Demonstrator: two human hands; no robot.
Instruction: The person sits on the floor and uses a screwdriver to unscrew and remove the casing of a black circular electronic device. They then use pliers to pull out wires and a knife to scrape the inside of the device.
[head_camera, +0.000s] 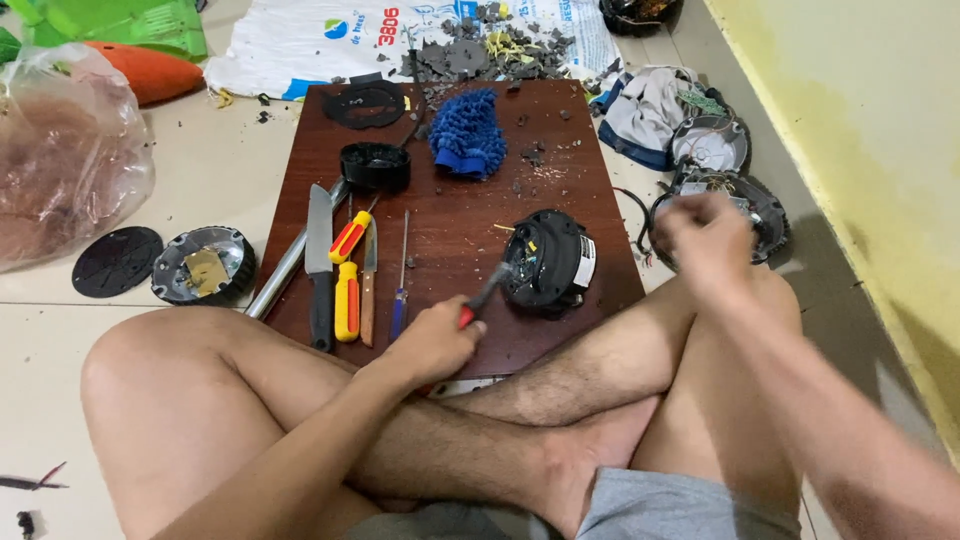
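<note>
While my left hand (435, 340) grips the red-handled tool (487, 292) against the black motor housing (547, 258), I'd keep strokes short. Right hand (705, 235) is blurred, grip unclear.

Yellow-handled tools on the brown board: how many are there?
2. One yellow-and-red handled tool lies angled beside the knife; the other yellow-handled tool lies just below it. None seems hidden.

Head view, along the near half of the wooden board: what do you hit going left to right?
Metal tube → knife → red-and-yellow screwdriver → blue-handled screwdriver → left hand → round black motor unit → right hand.
</note>
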